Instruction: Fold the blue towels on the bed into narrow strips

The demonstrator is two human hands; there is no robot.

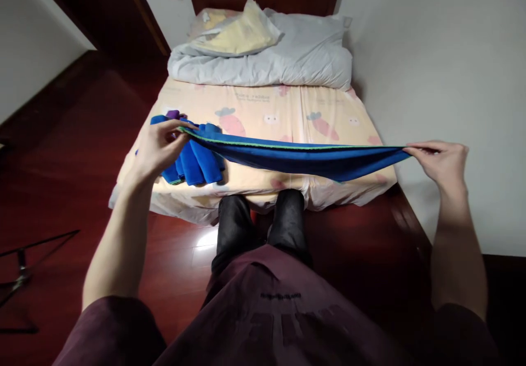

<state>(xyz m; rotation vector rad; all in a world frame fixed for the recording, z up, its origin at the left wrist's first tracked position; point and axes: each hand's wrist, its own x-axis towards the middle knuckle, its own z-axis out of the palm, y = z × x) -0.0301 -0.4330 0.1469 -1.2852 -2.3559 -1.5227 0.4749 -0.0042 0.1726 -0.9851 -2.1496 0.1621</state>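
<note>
The person's left hand (158, 144) and right hand (446, 160) each have a narrow grip, pinching opposite ends of a blue cloth (304, 160). Held wide apart, they seem to keep its green-trimmed edge taut while the lower part hangs loose. The cloth is above the near part of the bed (353, 108); folded cloths (201, 160) lie near left, apparently grouped together.

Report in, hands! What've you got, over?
Left hand, right hand: each pinching one end of blue cloth. Cloth's top edge stretched nearly straight. Mostly blue pile on bed, not blocking.
</note>
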